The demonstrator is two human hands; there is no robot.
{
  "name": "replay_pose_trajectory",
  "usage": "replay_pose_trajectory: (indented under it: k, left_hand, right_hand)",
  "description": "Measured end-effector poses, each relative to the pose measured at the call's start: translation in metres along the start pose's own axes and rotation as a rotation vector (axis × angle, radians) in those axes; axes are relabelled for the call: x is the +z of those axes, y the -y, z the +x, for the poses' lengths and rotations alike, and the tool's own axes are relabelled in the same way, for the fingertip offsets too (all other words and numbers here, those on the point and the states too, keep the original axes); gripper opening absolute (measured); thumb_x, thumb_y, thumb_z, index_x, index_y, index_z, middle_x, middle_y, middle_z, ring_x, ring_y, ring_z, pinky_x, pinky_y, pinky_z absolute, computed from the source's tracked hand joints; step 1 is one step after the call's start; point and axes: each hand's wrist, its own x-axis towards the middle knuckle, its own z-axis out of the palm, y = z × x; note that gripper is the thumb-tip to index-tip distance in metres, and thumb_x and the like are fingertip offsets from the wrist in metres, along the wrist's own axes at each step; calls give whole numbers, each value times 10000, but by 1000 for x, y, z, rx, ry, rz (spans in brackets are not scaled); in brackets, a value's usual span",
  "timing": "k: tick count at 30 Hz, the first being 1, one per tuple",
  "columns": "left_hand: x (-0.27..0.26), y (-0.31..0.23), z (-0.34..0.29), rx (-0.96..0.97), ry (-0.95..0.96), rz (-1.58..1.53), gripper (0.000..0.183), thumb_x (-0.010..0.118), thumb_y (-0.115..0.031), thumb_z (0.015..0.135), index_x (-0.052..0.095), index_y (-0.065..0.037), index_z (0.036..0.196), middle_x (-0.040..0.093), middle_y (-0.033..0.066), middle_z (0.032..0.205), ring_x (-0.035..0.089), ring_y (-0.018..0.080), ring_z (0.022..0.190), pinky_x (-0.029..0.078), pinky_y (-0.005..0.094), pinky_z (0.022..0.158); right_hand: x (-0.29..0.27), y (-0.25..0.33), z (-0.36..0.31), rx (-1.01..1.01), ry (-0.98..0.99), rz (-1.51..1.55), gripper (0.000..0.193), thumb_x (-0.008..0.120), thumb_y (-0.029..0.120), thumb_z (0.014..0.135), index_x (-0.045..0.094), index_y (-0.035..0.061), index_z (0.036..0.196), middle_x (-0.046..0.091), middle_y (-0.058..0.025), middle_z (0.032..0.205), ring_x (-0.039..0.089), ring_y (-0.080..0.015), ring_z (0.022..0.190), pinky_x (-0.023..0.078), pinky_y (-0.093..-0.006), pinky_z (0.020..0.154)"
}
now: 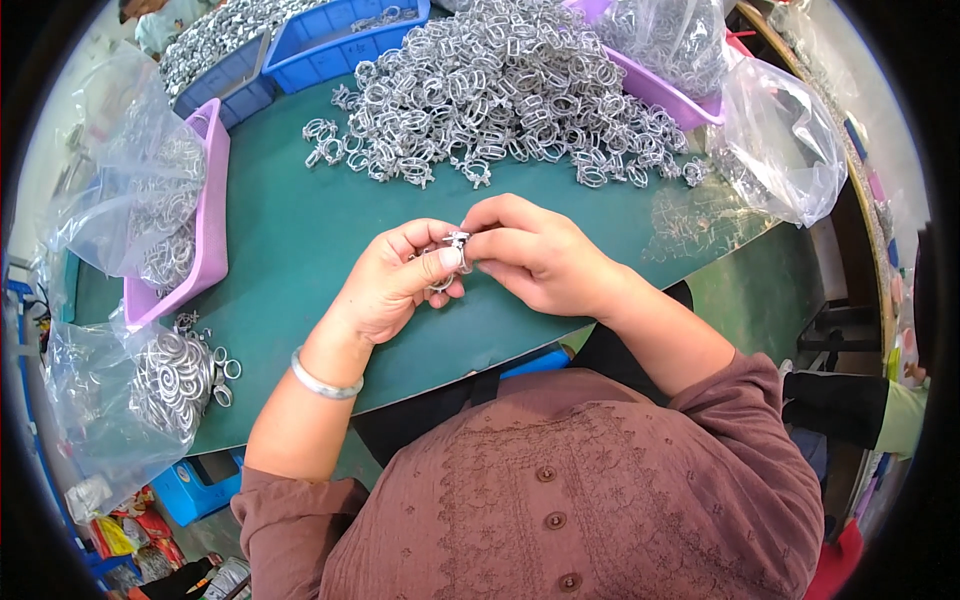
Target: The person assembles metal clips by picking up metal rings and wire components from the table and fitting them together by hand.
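Over the green table, my left hand [398, 278] pinches a small silvery metal ring part [442, 284] between thumb and fingers. My right hand [535, 255] meets it from the right, its thumb and fingertips closed at the upper end of the same part. Fingers cover much of the part, so its exact shape is hard to make out. Beyond both hands lies a large heap of similar silvery ring-shaped metal parts [500, 85], with a few strays along its near edge.
A purple bin [215, 170] with bagged parts stands left; another purple bin [665, 95] is back right. A blue bin [325, 50] sits behind. Nearer left, a clear bag [90, 390] holds flat rings. Another clear bag [785, 140] overlaps the table's right edge.
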Motion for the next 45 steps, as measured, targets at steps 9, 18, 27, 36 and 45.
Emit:
replay_pose_trajectory:
  k: [9,18,27,36,45]
  left_hand:
    - [7,8,1,191,-171,174,229,702,-132,744,533,-60,881,571,-5,720,536,70,568,403,168,467]
    - [5,4,0,129,-160,104,200,494,-245,899,557,-60,860,564,20,696,529,82,539,394,174,449]
    - [5,5,1,113,-173,137,203,494,-246,899,561,-61,847,565,17,688,527,82,541,390,175,447]
    - [3,4,1,103,-193,137,199,520,-239,890,582,-61,826,565,9,671,523,67,525,389,172,457]
    - [4,4,0,131,-183,157,225,529,-250,885,592,-56,790,566,10,664,528,65,535,387,173,459]
  right_hand:
    - [19,2,-7,405,-99,394,242,659,46,746,526,15,946,591,-41,837,573,-98,724,467,-221,625]
    - [15,-7,-7,760,-180,918,243,582,97,825,541,-8,1040,602,-43,832,550,-78,679,457,-212,611]
    - [12,-8,-7,780,-153,969,224,578,70,829,556,-19,1034,620,-51,859,553,-66,668,461,-195,606]
    - [11,-7,-7,759,-155,964,266,604,94,811,539,-12,1046,610,-40,822,558,-74,675,459,-211,611]
    - [14,-12,-11,702,-179,980,188,620,38,789,561,6,964,597,-22,817,557,-69,724,464,-208,656]
